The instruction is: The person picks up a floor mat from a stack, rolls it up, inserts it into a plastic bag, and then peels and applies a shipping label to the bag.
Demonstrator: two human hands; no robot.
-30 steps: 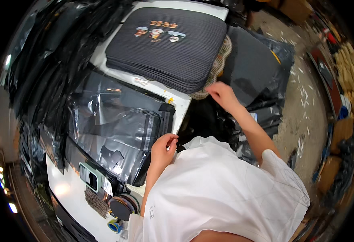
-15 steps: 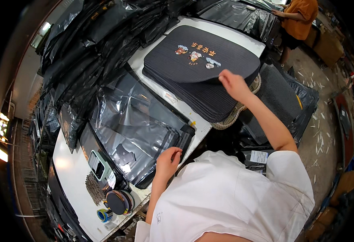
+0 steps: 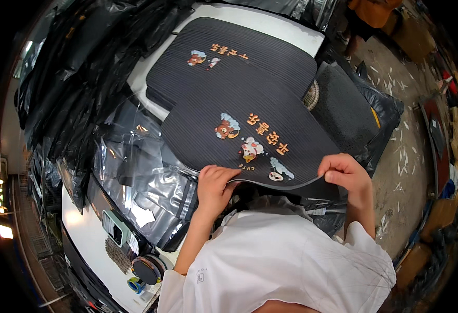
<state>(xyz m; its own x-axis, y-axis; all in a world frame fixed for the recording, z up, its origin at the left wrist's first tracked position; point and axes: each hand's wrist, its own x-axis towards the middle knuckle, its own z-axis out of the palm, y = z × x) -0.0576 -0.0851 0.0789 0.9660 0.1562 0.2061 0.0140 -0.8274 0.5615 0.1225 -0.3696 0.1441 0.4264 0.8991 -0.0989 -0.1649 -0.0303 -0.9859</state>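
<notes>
The left hand grips palm-down, fingers together. The right hand pinches, its fingers curled.

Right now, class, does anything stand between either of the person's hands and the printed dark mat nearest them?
Nothing visible does: the left hand and right hand both hold the near edge of the dark mat directly.

A thin, dark grey, finely ribbed mat with rounded corners lay aslant, its far part overlapping a matching dark grey ribbed mat. Its near part reached out past that one, the near edge lifted and bowed in a wave. Small cartoon animals, pale blue clouds and orange lettering decorated its upward face.
</notes>
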